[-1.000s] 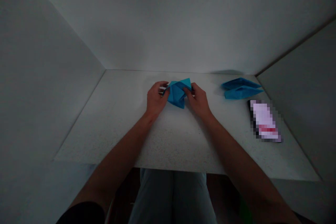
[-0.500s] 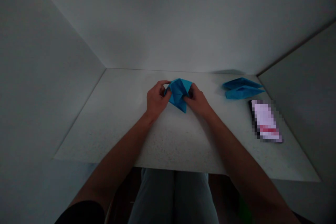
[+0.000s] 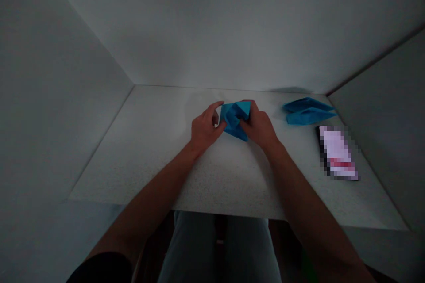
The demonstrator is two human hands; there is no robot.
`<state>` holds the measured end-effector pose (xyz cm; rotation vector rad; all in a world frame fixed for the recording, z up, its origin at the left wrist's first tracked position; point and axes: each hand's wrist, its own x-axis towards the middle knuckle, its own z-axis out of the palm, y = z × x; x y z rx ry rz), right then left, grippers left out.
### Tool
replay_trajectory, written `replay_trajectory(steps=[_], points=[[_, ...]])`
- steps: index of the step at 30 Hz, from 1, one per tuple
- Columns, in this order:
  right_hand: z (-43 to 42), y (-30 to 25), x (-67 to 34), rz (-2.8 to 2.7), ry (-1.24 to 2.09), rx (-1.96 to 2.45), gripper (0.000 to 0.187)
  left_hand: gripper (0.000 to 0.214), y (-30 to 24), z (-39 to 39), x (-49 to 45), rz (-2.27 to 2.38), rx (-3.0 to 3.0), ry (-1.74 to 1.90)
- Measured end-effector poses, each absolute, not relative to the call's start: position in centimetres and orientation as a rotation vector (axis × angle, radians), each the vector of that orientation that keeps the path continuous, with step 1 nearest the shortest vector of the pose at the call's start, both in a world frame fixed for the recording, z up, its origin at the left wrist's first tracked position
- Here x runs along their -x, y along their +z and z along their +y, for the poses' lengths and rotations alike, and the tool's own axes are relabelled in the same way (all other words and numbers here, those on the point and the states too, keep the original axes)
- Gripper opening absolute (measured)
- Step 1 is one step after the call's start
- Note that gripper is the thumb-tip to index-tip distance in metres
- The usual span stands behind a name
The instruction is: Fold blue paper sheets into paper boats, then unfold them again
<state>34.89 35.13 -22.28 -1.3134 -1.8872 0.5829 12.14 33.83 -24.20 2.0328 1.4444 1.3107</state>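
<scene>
Creased blue paper sits between both hands, shifted slightly rightward since a moment ago. Right hand grips its right side; left hand has loosened, thumb touching the left edge, pinch unconfirmed. Judgement: the right carries most support.

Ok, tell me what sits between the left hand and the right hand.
In the head view, folded blue paper sits between the left hand and the right hand, gripped by the right.

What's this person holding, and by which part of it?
A folded blue paper: the right hand grips its right side, thumb in front. The left hand has its thumb at the left edge; whether it pinches cannot be told.
</scene>
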Motion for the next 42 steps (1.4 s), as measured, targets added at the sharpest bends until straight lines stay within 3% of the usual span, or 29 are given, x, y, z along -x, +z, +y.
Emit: replay_trajectory(steps=[4,7,17,23,28,31,34,37,42], points=[[35.1,-22.7,-33.9,-1.679,0.873,1.106,0.048,0.088,-25.4,34.2,-12.9,1.334,-1.899,1.423],[35.5,-23.3,-32.9,-1.379,1.124,1.027,0.046,0.094,-25.9,34.4,-13.1,1.21,-1.827,1.426],[36.1,-24.9,-33.4,-1.253,1.615,0.953,0.034,0.033,-24.3,35.3,-11.5,1.191,-1.62,1.461],[36.7,-24.9,-34.8,-1.336,1.588,0.962,0.04,0.02,-23.6,35.6,-10.7,1.328,-1.685,1.377],[36.7,-24.8,-34.5,-1.396,1.401,1.079,0.053,0.044,-23.4,34.8,-10.9,1.373,-1.936,1.589],[35.9,-24.4,-33.3,-1.429,1.329,1.072,0.067,0.047,-23.4,34.6,-11.1,1.404,-2.037,1.671],[35.3,-23.9,-32.4,-1.392,1.321,1.039,0.066,0.045,-23.5,34.5,-11.1,1.378,-2.101,1.625],[35.2,-23.4,-32.6,-1.281,1.444,1.009,0.057,0.037,-23.5,34.8,-11.0,1.39,-2.033,1.545],[35.3,-22.6,-34.2,-1.272,1.75,1.01,0.051,0.005,-23.7,35.7,-10.7,1.466,-1.831,1.356]])
